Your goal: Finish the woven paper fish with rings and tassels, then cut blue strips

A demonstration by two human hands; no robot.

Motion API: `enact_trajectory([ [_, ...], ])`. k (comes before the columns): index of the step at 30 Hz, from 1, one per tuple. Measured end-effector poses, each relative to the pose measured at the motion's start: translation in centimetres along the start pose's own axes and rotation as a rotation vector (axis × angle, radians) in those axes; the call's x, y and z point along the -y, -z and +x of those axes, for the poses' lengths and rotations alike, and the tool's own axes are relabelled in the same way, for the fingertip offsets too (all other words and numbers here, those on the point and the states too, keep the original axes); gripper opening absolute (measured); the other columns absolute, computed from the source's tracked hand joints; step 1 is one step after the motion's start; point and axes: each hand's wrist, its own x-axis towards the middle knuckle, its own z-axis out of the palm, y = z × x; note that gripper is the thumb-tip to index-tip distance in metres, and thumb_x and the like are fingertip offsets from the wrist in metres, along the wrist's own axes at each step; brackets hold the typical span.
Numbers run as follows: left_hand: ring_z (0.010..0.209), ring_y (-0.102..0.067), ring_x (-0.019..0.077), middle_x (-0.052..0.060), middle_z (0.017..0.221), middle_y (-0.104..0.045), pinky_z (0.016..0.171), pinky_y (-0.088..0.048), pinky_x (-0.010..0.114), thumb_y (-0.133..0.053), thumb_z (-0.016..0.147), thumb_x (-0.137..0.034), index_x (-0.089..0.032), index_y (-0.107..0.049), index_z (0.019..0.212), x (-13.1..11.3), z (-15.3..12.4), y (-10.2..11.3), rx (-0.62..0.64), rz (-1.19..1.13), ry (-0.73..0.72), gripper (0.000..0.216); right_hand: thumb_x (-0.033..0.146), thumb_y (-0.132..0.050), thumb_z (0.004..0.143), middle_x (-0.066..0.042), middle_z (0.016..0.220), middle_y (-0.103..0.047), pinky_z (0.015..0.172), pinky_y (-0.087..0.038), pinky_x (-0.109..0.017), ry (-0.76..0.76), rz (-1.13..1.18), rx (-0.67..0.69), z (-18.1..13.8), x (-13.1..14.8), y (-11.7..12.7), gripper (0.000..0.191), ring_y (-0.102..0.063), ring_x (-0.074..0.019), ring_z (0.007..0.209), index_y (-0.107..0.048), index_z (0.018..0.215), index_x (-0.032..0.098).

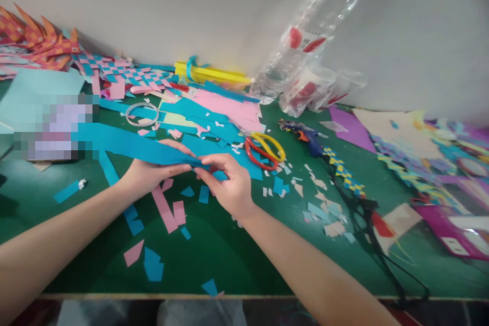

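A long blue paper strip point(130, 143) runs from the left across to my two hands, above the green table. Near its right end, my left hand point(153, 170) grips it between thumb and fingers. My right hand point(229, 181) pinches the narrow right tip, with thumb and forefinger pressed together on it. The tip looks creased or folded where the hands meet, though the fingers partly hide it. Just beyond my right hand lie scissors point(263, 152) with red and yellow handles. Pink paper pieces point(164, 209) and blue scraps point(153, 265) lie below the hands.
Behind are a tape roll point(142, 113), pink sheets point(229, 107), a yellow paper roll point(214, 74) and woven paper point(126, 72). Clear plastic packaging point(305, 41) leans against the wall. A glue gun point(305, 137) with a black cord lies right. The table's front edge point(171, 296) is close.
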Motion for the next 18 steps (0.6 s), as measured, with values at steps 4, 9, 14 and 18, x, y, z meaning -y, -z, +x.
enact_trajectory([
  [4, 0.091, -0.067, 0.0242, 0.004, 0.095, -0.070, 0.085, -0.056, 0.036, -0.078, 0.070, -0.035, -0.025, -0.072, 0.085, -0.08, -0.09, 0.00, -0.045, -0.004, 0.030, 0.019, 0.031, -0.073, 0.077, -0.002, 0.095, -0.072, 0.064, -0.059, -0.026, -0.133, 0.089, -0.006, 0.14, 0.19, -0.02, 0.028, -0.070, -0.0142, 0.077, -0.059, 0.100, 0.025],
  [9, 0.092, -0.066, 0.0212, 0.001, 0.095, -0.071, 0.086, -0.055, 0.031, -0.079, 0.069, -0.030, -0.027, -0.072, 0.083, 0.05, -0.17, -0.08, -0.082, -0.059, 0.024, 0.016, 0.040, -0.073, 0.075, 0.001, 0.074, -0.071, 0.058, -0.058, -0.027, -0.284, 0.119, 0.051, 0.50, 0.08, 0.25, 0.024, -0.067, -0.0128, 0.060, -0.067, 0.090, 0.023],
  [14, 0.085, -0.069, 0.0233, 0.003, 0.088, -0.072, 0.081, -0.058, 0.035, -0.081, 0.066, -0.033, -0.022, -0.072, 0.083, 0.32, -0.22, -0.50, -0.083, -0.190, 0.131, 0.022, 0.041, -0.070, 0.077, 0.000, 0.072, -0.074, 0.054, -0.056, -0.025, -0.328, 0.211, 0.038, 0.40, 0.04, 0.16, 0.020, -0.065, -0.0109, 0.053, -0.067, 0.080, 0.021],
  [18, 0.084, -0.070, 0.0251, 0.005, 0.085, -0.073, 0.081, -0.059, 0.037, -0.083, 0.063, -0.034, -0.018, -0.071, 0.078, 0.16, -0.15, -0.80, -0.116, -0.238, 0.177, 0.025, 0.039, -0.071, 0.077, -0.001, 0.071, -0.074, 0.049, -0.054, -0.023, -0.327, 0.214, 0.021, 0.38, 0.16, 0.08, 0.019, -0.064, -0.0104, 0.051, -0.066, 0.078, 0.020],
])
